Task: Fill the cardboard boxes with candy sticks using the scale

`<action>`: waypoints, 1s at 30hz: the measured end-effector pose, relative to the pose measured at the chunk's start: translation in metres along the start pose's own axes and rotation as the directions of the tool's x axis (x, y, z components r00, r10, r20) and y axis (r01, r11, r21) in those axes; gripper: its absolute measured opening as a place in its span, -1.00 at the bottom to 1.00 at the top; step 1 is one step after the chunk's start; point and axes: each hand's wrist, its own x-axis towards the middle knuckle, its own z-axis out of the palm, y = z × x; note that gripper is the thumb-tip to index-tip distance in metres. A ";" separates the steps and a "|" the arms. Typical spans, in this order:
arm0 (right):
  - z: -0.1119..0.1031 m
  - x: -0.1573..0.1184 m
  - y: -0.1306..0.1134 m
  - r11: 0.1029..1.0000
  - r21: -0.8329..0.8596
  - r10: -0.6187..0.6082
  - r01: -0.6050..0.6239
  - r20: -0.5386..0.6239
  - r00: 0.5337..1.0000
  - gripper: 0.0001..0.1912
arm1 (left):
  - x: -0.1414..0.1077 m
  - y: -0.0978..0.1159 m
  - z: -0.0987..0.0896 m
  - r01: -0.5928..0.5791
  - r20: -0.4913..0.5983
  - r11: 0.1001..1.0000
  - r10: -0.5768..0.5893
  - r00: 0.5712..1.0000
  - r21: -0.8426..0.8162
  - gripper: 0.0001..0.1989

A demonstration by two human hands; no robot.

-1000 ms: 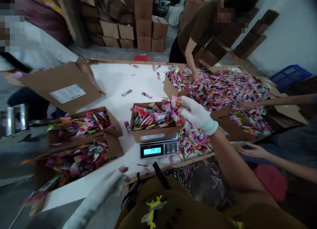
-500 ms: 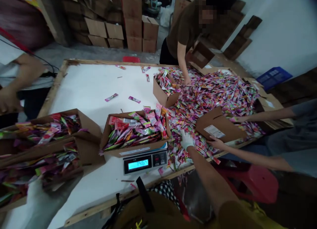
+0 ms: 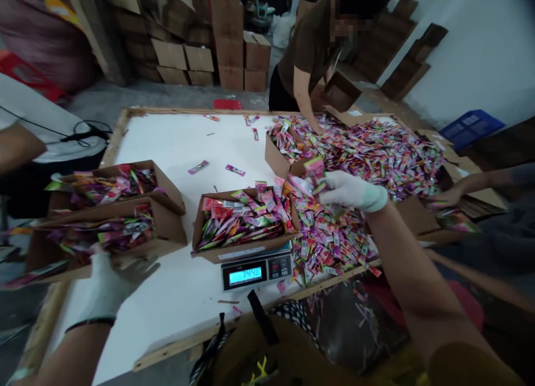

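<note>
1. Right grip [image 3: 349,192] holds sachets [image 3: 315,171]; loosely pinched, some could drop onto the pile [image 3: 330,238] below.
2. Left of it, the heaped carton [image 3: 271,244] could spill if knocked.
3. Left grip [image 3: 106,286], closure unclear, could jolt the nearer box [image 3: 170,230] beside it.

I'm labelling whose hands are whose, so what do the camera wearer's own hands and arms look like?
The left hand and right hand wear whitish gloves. The right one has a pale mint cuff; a thin dark band shows at the left wrist. The right forearm is bare below a dark olive-brown sleeve.
</note>
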 end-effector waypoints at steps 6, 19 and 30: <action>0.048 0.061 -0.053 0.918 -0.198 -0.338 0.344 0.065 0.939 -0.37 | -0.026 -0.074 -0.059 0.113 0.107 0.984 -0.128 0.986 0.134 -0.82; 0.119 -0.025 0.189 0.636 -0.219 0.672 -0.740 -0.314 0.670 -0.02 | -0.068 -0.198 -0.163 0.233 -0.146 0.957 -0.209 0.967 0.171 -0.88; 0.046 -0.011 0.198 0.608 -0.365 0.569 -0.705 -0.419 0.708 -0.85 | -0.070 -0.188 -0.105 0.150 0.007 0.923 -0.163 0.987 0.355 -0.82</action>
